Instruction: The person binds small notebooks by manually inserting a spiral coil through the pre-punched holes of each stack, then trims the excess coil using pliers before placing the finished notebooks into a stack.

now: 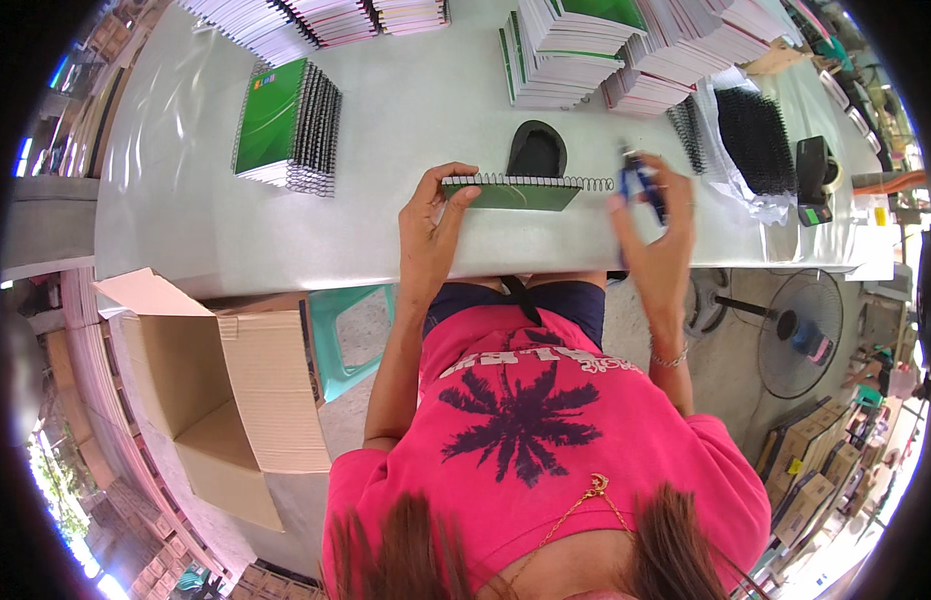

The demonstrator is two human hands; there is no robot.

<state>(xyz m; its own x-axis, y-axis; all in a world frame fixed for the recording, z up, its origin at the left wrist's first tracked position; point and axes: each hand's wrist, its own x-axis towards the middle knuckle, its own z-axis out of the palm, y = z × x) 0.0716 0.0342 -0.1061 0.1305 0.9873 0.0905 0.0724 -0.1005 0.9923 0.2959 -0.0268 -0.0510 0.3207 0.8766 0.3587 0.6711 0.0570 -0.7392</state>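
My left hand (435,225) grips the left end of a green notebook (515,196), its thumb on the near cover and its fingers behind. The notebook stands on its edge near the table's front, spine up. A wire coil (593,184) runs along the spine and sticks out past the right end. My right hand (660,225) is closed around blue-handled pliers (642,190), slightly blurred, just right of the coil's loose end and apart from it. Behind the notebook lies a black, rounded, hollow object (538,150) whose kind I cannot make out.
Coil-bound green notebooks (285,125) are stacked at left. Unbound book stacks (560,60) fill the far side. Black coils (753,140) lie on plastic at right, beside a black tape dispenser (813,180). An open cardboard box (270,390) and a fan (800,330) flank me below the table.
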